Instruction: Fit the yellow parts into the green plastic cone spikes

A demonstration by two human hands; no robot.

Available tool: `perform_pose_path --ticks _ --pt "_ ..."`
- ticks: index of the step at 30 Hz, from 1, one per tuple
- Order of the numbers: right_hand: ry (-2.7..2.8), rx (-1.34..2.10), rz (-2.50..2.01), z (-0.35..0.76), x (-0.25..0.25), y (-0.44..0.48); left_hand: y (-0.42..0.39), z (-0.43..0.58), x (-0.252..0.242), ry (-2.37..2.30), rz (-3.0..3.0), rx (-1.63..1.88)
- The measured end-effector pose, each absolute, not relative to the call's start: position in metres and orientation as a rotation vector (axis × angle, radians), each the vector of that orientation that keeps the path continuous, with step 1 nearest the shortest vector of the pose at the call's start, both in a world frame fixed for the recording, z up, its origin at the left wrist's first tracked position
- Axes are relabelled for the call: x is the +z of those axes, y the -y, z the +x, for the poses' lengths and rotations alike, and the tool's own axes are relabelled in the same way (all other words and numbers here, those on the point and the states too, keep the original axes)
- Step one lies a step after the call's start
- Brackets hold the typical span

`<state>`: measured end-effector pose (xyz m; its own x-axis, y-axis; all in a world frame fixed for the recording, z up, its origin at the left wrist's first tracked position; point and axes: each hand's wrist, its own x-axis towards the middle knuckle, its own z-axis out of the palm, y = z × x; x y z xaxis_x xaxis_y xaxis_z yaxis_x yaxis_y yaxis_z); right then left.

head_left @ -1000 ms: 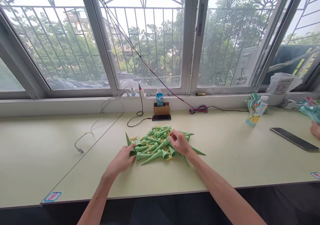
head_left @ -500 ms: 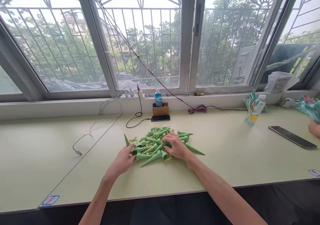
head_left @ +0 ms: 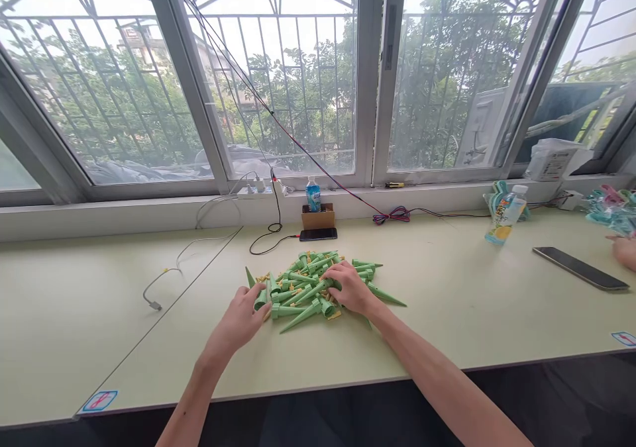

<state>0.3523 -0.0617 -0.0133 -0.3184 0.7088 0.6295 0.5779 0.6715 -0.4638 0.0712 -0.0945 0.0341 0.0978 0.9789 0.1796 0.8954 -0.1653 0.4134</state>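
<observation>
A pile of several green cone-shaped plastic spikes [head_left: 303, 287] with small yellow parts lies in the middle of the pale table [head_left: 447, 314]. My left hand [head_left: 243, 318] rests at the pile's left edge, fingers curled on a green spike [head_left: 262, 299]. On the pile's right side my right hand [head_left: 350, 287] lies with its fingers bent down among the spikes; what they hold is hidden.
A black phone [head_left: 318, 234], a small cardboard box [head_left: 318, 218] and a blue-labelled bottle [head_left: 313, 195] stand behind the pile. A white cable [head_left: 171, 271] lies to the left. At the right are a drink bottle [head_left: 505, 216], a second phone [head_left: 579, 268] and another person's hand [head_left: 625, 251].
My right hand has come down from above the pile onto its right side. My left hand has shifted slightly on the left edge. The view has drifted a little.
</observation>
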Motion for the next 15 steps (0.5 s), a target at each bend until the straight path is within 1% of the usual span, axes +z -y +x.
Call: perform_pose_path --ticks 4,10,15 --pt "1.971 0.172 -0.96 0.352 -0.01 0.061 0.102 0.08 0.048 -1.858 2.273 0.748" --pt "1.836 0.141 -0.937 0.354 -0.004 0.064 0.106 0.106 0.054 -1.578 2.192 0.81" --pt "1.752 0.158 -0.931 0.353 0.0 0.066 0.087 0.147 0.056 -1.394 2.121 0.902"
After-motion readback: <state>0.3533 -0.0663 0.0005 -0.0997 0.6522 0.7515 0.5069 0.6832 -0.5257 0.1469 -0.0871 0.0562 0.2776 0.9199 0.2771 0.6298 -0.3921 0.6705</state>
